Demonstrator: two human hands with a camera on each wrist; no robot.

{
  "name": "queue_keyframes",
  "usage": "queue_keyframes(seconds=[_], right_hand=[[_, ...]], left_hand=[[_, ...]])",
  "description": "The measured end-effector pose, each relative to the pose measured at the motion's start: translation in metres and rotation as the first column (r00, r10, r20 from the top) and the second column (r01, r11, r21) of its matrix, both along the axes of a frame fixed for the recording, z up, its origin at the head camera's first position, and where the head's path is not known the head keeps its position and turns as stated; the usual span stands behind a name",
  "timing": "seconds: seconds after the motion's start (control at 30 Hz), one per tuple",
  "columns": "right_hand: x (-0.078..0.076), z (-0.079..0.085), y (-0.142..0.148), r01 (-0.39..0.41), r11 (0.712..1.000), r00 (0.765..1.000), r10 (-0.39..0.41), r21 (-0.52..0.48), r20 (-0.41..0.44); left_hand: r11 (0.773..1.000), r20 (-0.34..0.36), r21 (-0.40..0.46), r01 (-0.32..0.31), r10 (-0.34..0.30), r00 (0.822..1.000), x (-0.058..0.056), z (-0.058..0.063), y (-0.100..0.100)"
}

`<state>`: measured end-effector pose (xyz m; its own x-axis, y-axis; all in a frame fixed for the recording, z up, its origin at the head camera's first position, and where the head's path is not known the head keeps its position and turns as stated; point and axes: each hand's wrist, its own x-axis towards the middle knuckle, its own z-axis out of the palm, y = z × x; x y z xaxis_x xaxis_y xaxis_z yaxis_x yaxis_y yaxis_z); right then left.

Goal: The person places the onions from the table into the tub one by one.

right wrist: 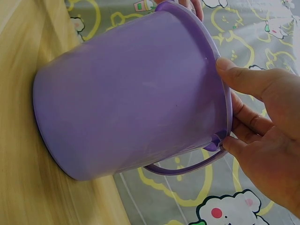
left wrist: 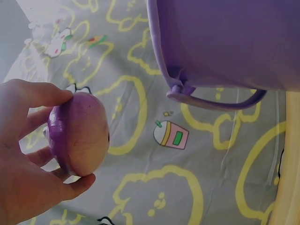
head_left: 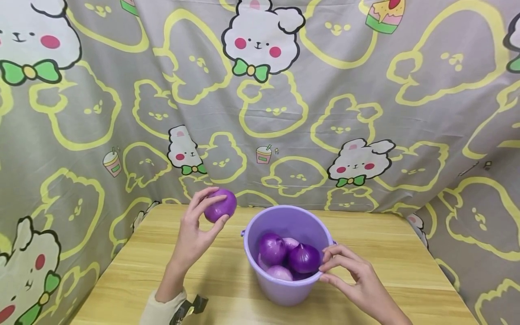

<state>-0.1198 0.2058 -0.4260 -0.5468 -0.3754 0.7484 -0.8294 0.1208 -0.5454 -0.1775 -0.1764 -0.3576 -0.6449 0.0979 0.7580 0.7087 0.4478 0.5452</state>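
Observation:
A purple onion (head_left: 222, 206) is held up in my left hand (head_left: 196, 234), gripped between the thumb and fingers, to the left of the bucket. Its pale side faces the bucket in the left wrist view. The lilac bucket (head_left: 284, 293) stands upright on the table, and several purple onions (head_left: 304, 258) lie inside it. My right hand (head_left: 357, 277) pinches the bucket's right rim, thumb outside and fingers over the edge, near the handle joint. The bucket's handle (right wrist: 187, 168) hangs down along its side in the right wrist view.
The wooden table (head_left: 134, 262) spreads under the bucket. A grey curtain (head_left: 284, 108) with cartoon rabbits hangs close behind the table and along both sides. A dark strap with a small black block (head_left: 199, 304) is on the left wrist over a cream sleeve.

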Motion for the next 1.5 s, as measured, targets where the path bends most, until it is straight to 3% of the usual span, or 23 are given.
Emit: queue_keyframes(seconds=[0.8,1.0,1.3,1.5], right_hand=[[0.0,0.001,0.0,0.011,1.0,1.0,-0.011,0.0,-0.011],[0.0,0.001,0.0,0.01,1.0,1.0,-0.011,0.008,0.015],[-0.001,0.001,0.0,0.021,1.0,1.0,-0.021,0.009,-0.023],[0.0,0.001,0.001,0.021,1.0,1.0,-0.021,0.009,-0.019]], left_hand=[[0.976,0.032,0.071,0.205,-0.208,0.978,0.008,0.0,0.028],[0.972,0.029,0.064,0.224,-0.226,0.974,0.009,0.0,0.034],[0.97,0.044,0.044,0.241,-0.243,0.969,0.011,-0.001,0.043],[0.963,0.016,0.031,0.269,-0.27,0.963,0.012,-0.001,0.052]])
